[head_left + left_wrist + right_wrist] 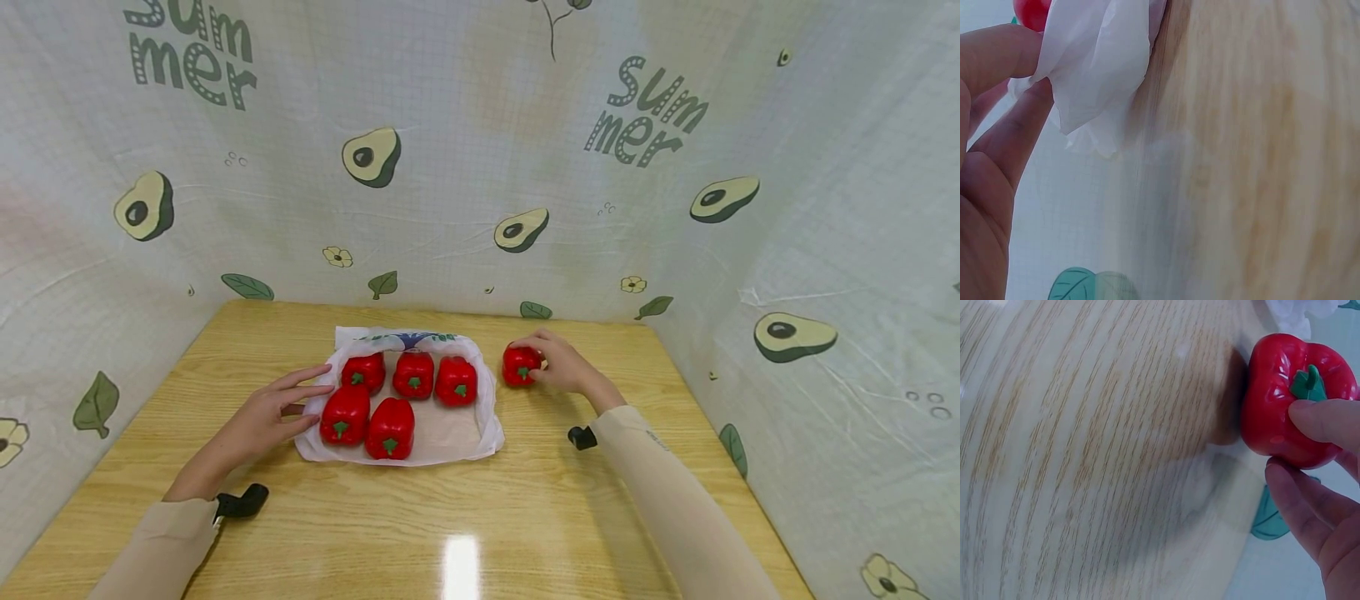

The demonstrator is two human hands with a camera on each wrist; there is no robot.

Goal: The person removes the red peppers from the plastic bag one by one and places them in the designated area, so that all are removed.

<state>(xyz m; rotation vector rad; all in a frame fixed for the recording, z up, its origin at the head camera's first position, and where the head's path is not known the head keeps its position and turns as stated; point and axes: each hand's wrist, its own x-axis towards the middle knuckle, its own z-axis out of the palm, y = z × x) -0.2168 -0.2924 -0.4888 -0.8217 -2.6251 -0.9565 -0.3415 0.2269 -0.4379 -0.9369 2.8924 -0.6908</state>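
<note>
One glossy red bell pepper [520, 363], gripped by my right hand [561, 367] right of the white plastic bag [487, 396] my left hand [262, 421] pinches, looks light, stiff, slippery; I'd hold its widest sides.

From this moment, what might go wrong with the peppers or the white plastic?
Two possible risks. The red pepper in the right hand looks glossy and is held by thumb and fingertips, so it could slip. The left hand touches the edge of the crumpled white plastic; an accidental tug might shift the five peppers inside.
</note>
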